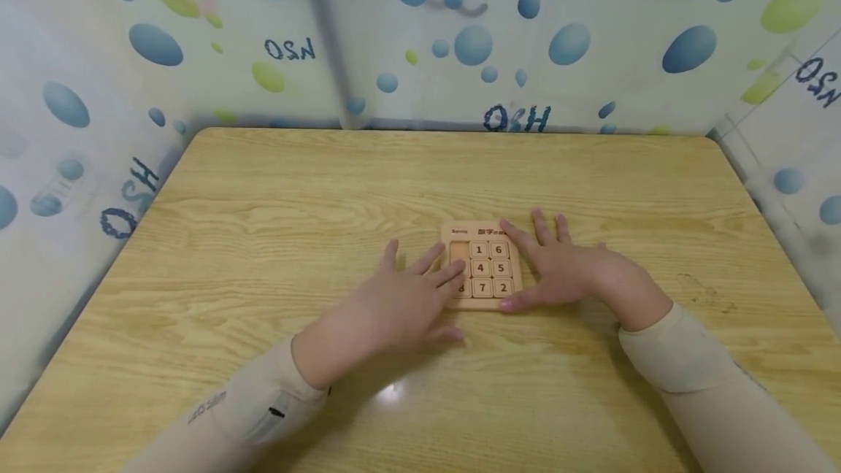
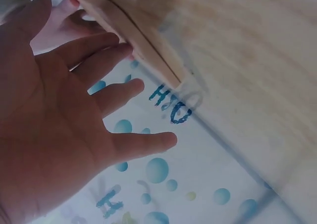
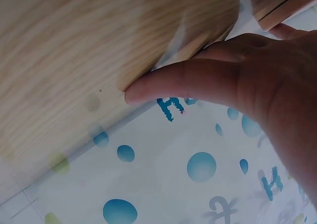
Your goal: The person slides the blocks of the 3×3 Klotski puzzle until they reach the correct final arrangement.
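A wooden sliding number puzzle (image 1: 482, 304) lies flat on the table. Tiles 1, 6, 4, 5, 7 and 2 are readable; the upper left slot is bare. My left hand (image 1: 407, 305), fingers spread and fairly straight, reaches over the puzzle's left column and partly covers the tiles there. In the left wrist view its palm (image 2: 54, 105) shows, near the puzzle's side (image 2: 143, 45). On the right side my right hand (image 1: 568, 272) touches the frame, index finger at the upper corner and thumb at the lower one. The right wrist view shows that thumb (image 3: 183, 80) extended.
The wood-grain table (image 1: 315, 181) spreads around the puzzle. Behind and beside it hangs a pale wall covering (image 1: 434, 79) with blue and green dots and lettering. A faint mark (image 1: 706, 292) is on the tabletop at the right.
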